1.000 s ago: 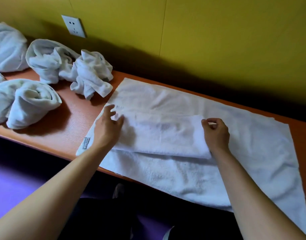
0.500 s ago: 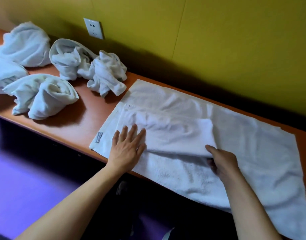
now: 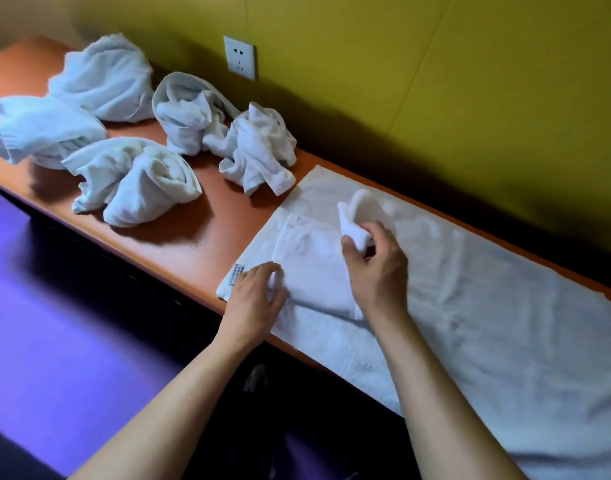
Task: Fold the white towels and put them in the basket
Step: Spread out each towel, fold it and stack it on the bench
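While the left hand point(image 3: 253, 299) now curls its fingers on the near left corner of the small towel point(image 3: 311, 268), the right hand point(image 3: 373, 268) has pinched the towel's other end and swung it up and over to the left. That small towel lies on a big flat towel point(image 3: 487, 306) along the counter's point(image 3: 200, 230) near edge, so a new fold looks half done. Five bunched towels point(image 3: 134, 181) wait at the counter's left end, and I see no basket.

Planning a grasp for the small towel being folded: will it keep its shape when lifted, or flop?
Probably flop: the end of the small towel pinched by the right hand curls over limply. It likely drapes rather than slides, since the left hand holds its near corner down. The crumpled towels slump the same way.
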`<state>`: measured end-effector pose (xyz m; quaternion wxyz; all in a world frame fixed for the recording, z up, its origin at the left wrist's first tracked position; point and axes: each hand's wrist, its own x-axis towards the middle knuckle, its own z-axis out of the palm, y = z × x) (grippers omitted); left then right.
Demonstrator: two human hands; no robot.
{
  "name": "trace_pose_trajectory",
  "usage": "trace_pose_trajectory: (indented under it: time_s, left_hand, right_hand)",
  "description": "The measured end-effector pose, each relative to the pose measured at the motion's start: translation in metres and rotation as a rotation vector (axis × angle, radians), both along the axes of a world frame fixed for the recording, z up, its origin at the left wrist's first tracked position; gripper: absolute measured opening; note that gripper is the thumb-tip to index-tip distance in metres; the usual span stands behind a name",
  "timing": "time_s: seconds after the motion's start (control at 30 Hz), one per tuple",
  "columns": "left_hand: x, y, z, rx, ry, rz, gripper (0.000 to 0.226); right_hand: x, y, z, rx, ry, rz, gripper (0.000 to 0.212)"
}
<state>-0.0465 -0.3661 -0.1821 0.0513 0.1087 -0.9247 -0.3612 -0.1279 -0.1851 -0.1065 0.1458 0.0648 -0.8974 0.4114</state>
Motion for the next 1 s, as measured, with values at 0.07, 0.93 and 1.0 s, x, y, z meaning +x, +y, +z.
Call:
trace_pose_trajectory:
  time_s: [0.07, 0.93, 1.0]
  left_hand:
    - [-0.001, -0.005, 0.001, 0.131, 0.002, 0.074, 0.023]
    - [-0.039, -0.004, 0.034, 0.266, -0.409, 0.275, 0.039]
    - [-0.043, -0.002, 0.039, 0.380, -0.394, 0.316, 0.029]
  right_hand:
    - [0.004, -0.026, -0.004, 0.083, 0.039, 0.147, 0.014]
    - [0.018, 0.008, -0.053, -0.068, -0.588, -0.133, 0.055]
    - [0.016, 0.007, -0.052, -0.167, -0.596, -0.169, 0.047]
